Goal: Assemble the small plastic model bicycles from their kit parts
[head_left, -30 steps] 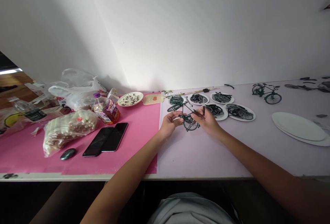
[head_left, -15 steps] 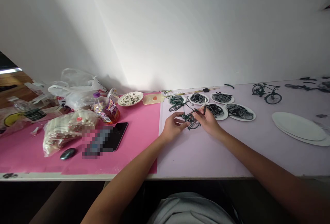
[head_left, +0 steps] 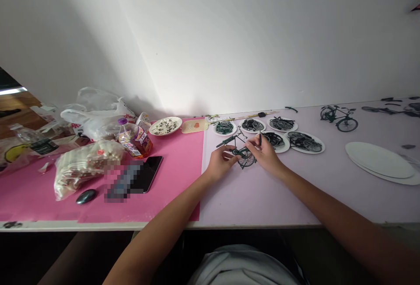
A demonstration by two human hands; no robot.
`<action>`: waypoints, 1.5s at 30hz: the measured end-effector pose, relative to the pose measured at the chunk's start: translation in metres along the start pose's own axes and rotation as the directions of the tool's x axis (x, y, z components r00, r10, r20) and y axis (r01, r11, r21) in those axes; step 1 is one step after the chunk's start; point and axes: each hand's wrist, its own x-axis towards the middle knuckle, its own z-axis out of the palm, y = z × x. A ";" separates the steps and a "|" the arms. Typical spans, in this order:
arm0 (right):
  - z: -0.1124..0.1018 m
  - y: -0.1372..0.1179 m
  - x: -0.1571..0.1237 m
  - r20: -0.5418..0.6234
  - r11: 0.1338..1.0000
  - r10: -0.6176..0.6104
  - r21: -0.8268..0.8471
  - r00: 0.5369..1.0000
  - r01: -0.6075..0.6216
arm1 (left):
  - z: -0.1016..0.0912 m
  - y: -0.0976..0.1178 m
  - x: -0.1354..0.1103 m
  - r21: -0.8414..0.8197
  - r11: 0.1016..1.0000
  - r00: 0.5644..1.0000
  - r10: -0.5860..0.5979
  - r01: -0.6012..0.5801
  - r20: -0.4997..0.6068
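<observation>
Over the pale lilac mat, a small dark-green model bicycle [head_left: 246,159] is held tilted between both hands, its spoked wheel low and nearest me. My left hand [head_left: 220,162] grips the frame from the left, fingers closed around its middle. Coming from the right, my right hand [head_left: 266,154] pinches at the frame above that wheel. A thin dark tool [head_left: 260,139] sticks up from the right fingers; its kind is unclear. My fingers hide part of the frame. Just behind the hands, a white plate of dark bicycle parts [head_left: 277,149] is partly covered by my right hand.
Several more plates of parts stand behind, including one with wheels [head_left: 323,147]. A complete-looking model bicycle [head_left: 339,118] stands at the back right, near stacked white plates [head_left: 377,158]. Leftward on pink lie a phone [head_left: 152,173], a drink bottle [head_left: 134,140] and a bagged bundle [head_left: 87,158].
The model bicycle has turned in my hands: the wheel seen at its far left no longer shows there, and a thin bar appears in that place. Both hands stay nearly where they were.
</observation>
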 end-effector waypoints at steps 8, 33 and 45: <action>-0.003 0.000 0.001 -0.044 0.999 0.016 -0.031 0.999 -0.017 | -0.001 0.003 -0.002 0.033 0.998 0.999 -0.047 0.047 0.000; -0.004 -0.001 0.001 -0.008 0.996 -0.081 -0.028 0.997 0.081 | 0.001 0.002 -0.003 -0.092 0.994 0.995 -0.048 0.055 0.085; -0.001 0.000 0.001 -0.043 0.998 -0.039 0.056 0.998 0.042 | 0.002 0.012 -0.008 -0.074 0.997 0.988 -0.026 0.037 0.150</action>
